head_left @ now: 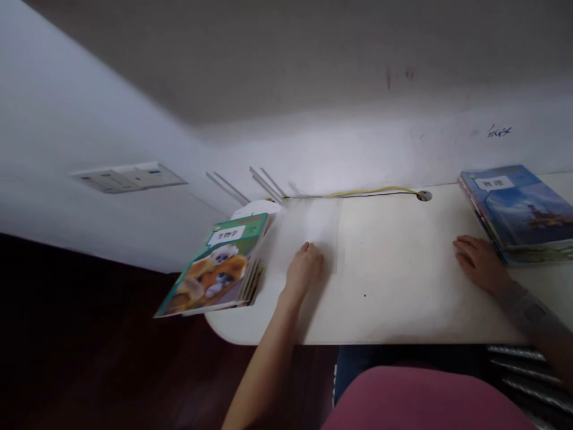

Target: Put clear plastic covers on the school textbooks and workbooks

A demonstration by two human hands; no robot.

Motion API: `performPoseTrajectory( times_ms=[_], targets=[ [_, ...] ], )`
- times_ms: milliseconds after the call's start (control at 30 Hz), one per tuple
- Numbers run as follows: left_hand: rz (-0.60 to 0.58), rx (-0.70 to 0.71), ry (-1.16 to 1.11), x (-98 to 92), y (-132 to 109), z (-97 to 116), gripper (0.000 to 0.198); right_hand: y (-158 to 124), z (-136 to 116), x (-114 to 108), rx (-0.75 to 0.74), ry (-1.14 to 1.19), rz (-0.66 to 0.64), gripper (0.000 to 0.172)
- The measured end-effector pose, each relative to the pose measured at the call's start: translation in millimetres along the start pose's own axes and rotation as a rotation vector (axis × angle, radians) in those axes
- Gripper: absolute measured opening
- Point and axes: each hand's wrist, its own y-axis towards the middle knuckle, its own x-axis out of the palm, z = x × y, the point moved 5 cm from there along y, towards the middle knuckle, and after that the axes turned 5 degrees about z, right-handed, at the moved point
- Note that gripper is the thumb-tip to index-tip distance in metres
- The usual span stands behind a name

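My left hand [305, 269] rests on the white desk [394, 269] with its fingers curled down and pressed together. Beneath and around it lies a pale, see-through sheet [330, 233], faint against the desk; whether the fingers grip it is hidden. My right hand [481, 263] lies on the desk with fingers stretched out, beside the left edge of a stack of books topped by a blue book [523, 203]. Left of my left hand sits another stack, topped by a green book with monkeys on its cover [219, 269], which overhangs the desk's left edge.
A white router with several antennas [253, 208] stands behind the left stack. Yellow and black cables [380, 191] run along the wall to a round cable hole [424, 196]. A socket panel [129, 178] is on the left wall. The desk's front left corner is rounded.
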Motion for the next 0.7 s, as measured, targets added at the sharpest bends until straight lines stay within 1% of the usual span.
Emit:
performPoseTrajectory(
  times_ms=[100, 167, 300, 367, 433, 467, 533, 600, 633, 667, 700],
  targets=[
    [-0.001, -0.004, -0.015, -3.2, 1, -5, 0.029, 0, 0, 0, -0.007, -0.013, -0.003, 0.035],
    [-0.006, -0.021, -0.023, -6.4, 1, -9, 0.027, -1, 2, 0, -0.011, -0.009, -0.005, 0.036],
    [0.046, -0.126, -0.020, -19.3, -2, -20, 0.037, 0, 7, -3, -0.028, 0.005, 0.006, 0.036],
    [0.118, -0.134, -0.100, -30.1, -4, -16, 0.046, 2, -2, -6, -0.019, 0.000, 0.024, 0.037],
    [0.191, -0.074, -0.342, -43.3, -9, 1, 0.048, 5, -30, -12, -0.012, 0.026, 0.067, 0.041],
    [0.211, -0.021, -0.513, -51.0, -13, 15, 0.045, 7, -52, -15, -0.027, 0.071, 0.099, 0.045],
    [0.200, 0.111, -0.860, -68.9, -25, 51, 0.032, 12, -107, -19, -0.049, 0.200, 0.139, 0.062],
    [0.198, 0.249, -1.108, -92.4, -42, 90, 0.025, 17, -159, -18, -0.025, 0.338, 0.142, 0.084],
    [0.213, 0.308, -1.183, -104.9, -53, 107, 0.024, 20, -178, -19, 0.007, 0.384, 0.175, 0.090],
    [0.242, 0.349, -1.255, -116.9, -64, 119, 0.023, 22, -191, -21, 0.046, 0.404, 0.225, 0.093],
    [0.262, 0.377, -1.309, -126.6, -74, 127, 0.023, 23, -197, -25, 0.087, 0.400, 0.291, 0.091]
  ],
)
